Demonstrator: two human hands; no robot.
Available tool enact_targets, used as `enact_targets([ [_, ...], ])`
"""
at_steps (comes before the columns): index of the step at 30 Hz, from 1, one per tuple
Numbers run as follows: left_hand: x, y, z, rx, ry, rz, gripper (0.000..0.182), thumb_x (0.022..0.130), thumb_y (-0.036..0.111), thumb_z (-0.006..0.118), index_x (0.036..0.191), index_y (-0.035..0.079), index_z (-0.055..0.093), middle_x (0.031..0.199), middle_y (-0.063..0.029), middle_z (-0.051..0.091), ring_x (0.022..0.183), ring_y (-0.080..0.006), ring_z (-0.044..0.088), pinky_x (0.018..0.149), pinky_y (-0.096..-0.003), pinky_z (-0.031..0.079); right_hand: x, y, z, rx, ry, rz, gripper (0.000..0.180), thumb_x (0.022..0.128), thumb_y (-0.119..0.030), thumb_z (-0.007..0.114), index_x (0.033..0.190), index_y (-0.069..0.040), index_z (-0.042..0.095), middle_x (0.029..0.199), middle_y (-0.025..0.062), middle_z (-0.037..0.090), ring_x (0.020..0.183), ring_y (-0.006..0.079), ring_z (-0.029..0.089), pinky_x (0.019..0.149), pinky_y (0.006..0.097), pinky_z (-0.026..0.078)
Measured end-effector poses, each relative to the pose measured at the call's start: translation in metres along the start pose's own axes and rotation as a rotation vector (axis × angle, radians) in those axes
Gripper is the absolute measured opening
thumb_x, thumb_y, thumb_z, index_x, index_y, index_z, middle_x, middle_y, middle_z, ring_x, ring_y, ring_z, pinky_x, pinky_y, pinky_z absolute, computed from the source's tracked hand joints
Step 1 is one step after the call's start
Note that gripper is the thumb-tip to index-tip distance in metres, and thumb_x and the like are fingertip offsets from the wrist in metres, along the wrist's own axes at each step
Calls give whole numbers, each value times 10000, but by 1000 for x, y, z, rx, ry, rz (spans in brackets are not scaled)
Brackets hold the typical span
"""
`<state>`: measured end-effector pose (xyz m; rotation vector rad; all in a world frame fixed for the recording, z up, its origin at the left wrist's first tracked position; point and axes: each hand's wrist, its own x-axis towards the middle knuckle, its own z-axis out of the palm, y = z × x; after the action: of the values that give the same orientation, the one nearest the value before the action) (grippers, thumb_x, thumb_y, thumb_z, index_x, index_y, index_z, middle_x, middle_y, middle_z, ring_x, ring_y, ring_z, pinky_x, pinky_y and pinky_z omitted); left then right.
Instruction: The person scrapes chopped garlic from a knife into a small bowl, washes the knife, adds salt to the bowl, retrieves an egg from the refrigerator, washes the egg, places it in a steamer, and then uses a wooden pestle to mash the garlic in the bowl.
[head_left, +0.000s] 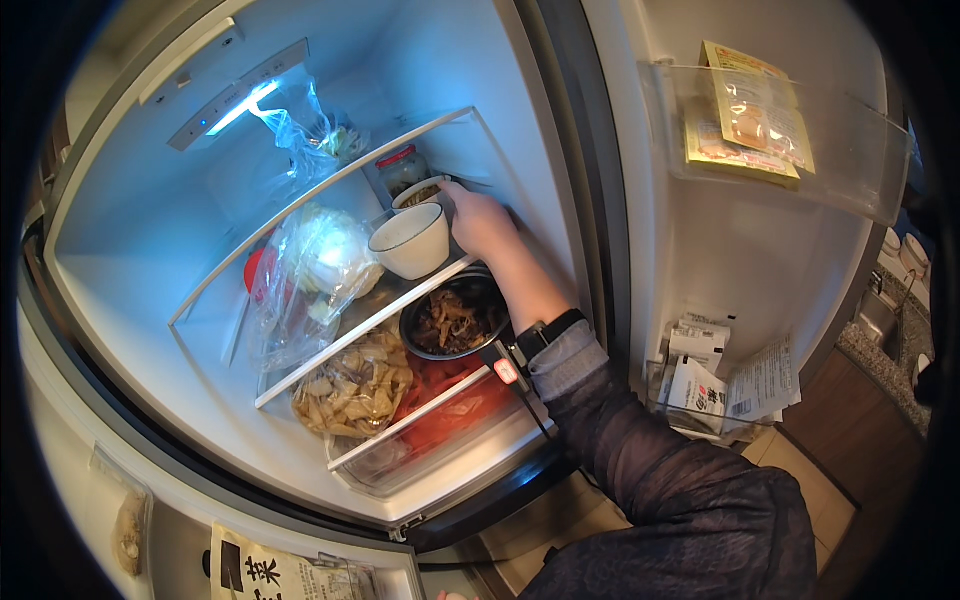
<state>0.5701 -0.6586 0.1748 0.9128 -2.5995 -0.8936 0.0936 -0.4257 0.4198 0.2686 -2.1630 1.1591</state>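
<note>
My right hand (480, 223) reaches into the lit refrigerator, its fingers at the rim of a small white bowl (420, 196) with dark food in it; whether it grips the rim cannot be told. In front of that bowl, on the same shelf, stands a larger white bowl (411, 244). A glass jar with a red lid (403, 169) is behind them. To the left lies a cabbage in clear plastic (330, 251). Of my left hand, only what may be a fingertip (452, 596) shows at the bottom edge.
Below the shelf (360, 337) are a dark bowl of cooked meat (454, 319), a clear bag of light brown food (352, 386) and a red plastic bag (457, 401). The right door's bins hold yellow packets (757, 112) and white packets (694, 390). The left door's bin holds a printed bag (259, 570).
</note>
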Motion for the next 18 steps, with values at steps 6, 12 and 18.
enact_targets([
  [6,3,-11,5,-31,21,70,666,742,286,854,1302,70,564,1202,-268,569,1124,-439,563,947,-476,485,21,5,5,-167,-57,-137,397,893,-121,544,1286,-120,596,1101,217,670,1022,383,638,887,465,506],
  [12,5,-17,4,-4,22,120,689,737,295,860,1320,91,555,1211,-269,563,1121,-435,564,940,-479,486,22,6,9,-164,-54,-102,296,915,-189,555,1189,-101,626,1056,196,686,1000,388,646,873,477,508],
  [18,6,-27,8,-29,32,123,701,717,305,872,1315,105,564,1192,-261,580,1106,-434,574,933,-491,489,25,2,11,-223,-30,-99,235,952,-204,495,1116,-98,626,1025,204,689,960,397,654,830,482,513],
])
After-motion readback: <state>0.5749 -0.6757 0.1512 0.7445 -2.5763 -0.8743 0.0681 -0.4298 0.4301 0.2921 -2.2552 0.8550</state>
